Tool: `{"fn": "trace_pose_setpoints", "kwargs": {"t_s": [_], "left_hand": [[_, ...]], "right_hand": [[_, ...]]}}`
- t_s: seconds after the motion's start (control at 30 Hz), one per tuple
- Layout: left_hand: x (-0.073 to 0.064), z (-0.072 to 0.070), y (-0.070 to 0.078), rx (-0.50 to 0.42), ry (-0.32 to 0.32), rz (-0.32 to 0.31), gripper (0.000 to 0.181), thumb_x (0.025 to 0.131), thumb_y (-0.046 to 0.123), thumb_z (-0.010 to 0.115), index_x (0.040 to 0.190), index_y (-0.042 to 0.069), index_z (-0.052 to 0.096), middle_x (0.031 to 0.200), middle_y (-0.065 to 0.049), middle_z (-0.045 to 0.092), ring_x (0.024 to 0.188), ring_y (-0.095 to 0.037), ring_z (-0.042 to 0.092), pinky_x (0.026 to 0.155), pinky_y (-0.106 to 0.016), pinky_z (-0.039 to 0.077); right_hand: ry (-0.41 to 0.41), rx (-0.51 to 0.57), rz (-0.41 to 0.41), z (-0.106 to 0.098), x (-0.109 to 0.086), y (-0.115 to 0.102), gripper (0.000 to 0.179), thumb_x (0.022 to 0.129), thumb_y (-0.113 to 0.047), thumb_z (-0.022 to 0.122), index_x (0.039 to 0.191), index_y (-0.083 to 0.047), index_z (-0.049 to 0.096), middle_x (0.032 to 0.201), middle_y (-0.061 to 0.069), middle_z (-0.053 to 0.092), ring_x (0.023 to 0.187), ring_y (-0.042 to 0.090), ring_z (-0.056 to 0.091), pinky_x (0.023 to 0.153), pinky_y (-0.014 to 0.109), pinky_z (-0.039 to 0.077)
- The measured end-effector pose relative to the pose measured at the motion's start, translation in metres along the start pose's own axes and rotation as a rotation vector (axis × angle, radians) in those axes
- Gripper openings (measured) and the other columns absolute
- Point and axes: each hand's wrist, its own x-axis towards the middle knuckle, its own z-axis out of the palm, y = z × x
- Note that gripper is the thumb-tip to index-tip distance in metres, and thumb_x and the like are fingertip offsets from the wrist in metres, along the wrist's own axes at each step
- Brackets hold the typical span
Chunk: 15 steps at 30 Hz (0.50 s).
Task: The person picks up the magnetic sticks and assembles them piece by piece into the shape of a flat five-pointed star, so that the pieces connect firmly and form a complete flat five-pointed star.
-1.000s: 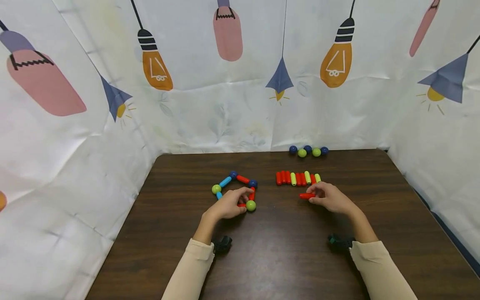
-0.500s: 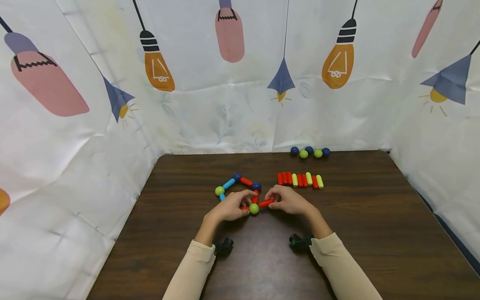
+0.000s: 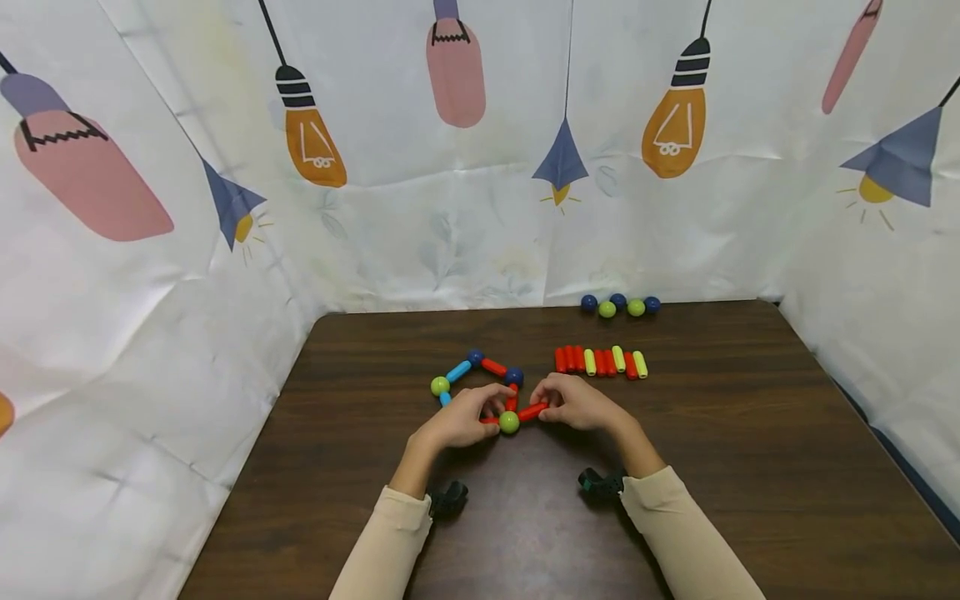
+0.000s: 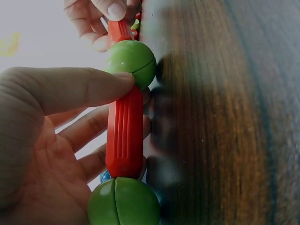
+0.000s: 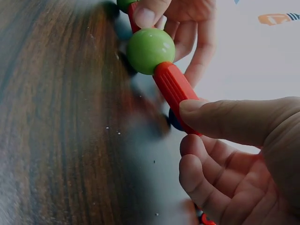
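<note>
In the head view, my left hand (image 3: 459,419) holds the near corner of a ring of magnetic sticks and balls. The left wrist view shows its thumb pressing where a ridged red stick (image 4: 124,133) meets a green ball (image 4: 132,63); fingers lie behind. My right hand (image 3: 583,407) pinches another red stick (image 3: 532,412) by its outer end. That stick's other end touches the green ball (image 5: 151,50) in the right wrist view. Blue balls (image 3: 514,377), light blue sticks (image 3: 458,372) and another green ball (image 3: 440,386) form the ring's far side. My left hand hides its near left part.
A row of red and yellow-green sticks (image 3: 600,362) lies right of the ring. Behind it, several blue and green balls (image 3: 618,301) line the far edge of the dark wooden table (image 3: 712,375). A patterned white curtain (image 3: 480,217) encloses the back and sides.
My right hand has brought the red stick leftward from beside the row, and its end now meets the green ball. My left hand has stayed on the ring's near corner.
</note>
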Motion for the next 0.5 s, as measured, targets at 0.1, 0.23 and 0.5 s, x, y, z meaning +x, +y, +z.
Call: {"fn": "trace_pose_setpoints", "kwargs": {"t_s": [0.1,0.23,0.5], "left_hand": [[-0.001,0.000,0.000,0.002,0.001,0.004,0.055,0.092,0.003,0.070,0.144,0.015,0.056,0.113,-0.001,0.069,0.103,-0.016,0.064,0.088,-0.036,0.053],[-0.002,-0.001,0.000,0.003,-0.002,0.003,0.055,0.092,0.003,0.070,0.144,0.015,0.056,0.113,-0.001,0.069,0.103,-0.016,0.064,0.087,-0.035,0.053],[-0.004,-0.001,0.001,-0.015,-0.013,0.020,0.049,0.092,-0.001,0.066,0.137,0.015,0.059,0.111,0.001,0.069,0.100,-0.015,0.063,0.083,-0.033,0.052]], "right_hand": [[0.004,0.011,-0.007,0.000,-0.001,0.000,0.015,0.092,-0.009,0.074,0.106,-0.011,0.071,0.095,0.005,0.060,0.077,0.013,0.058,0.070,0.026,0.050],[0.005,0.046,0.003,-0.001,-0.001,0.003,0.018,0.094,-0.011,0.073,0.111,-0.009,0.070,0.099,0.005,0.064,0.080,0.013,0.059,0.072,0.026,0.051],[0.169,0.107,0.067,-0.028,-0.017,0.018,0.027,0.101,-0.022,0.066,0.121,-0.003,0.066,0.104,0.009,0.067,0.086,0.019,0.062,0.074,0.031,0.053]]}}
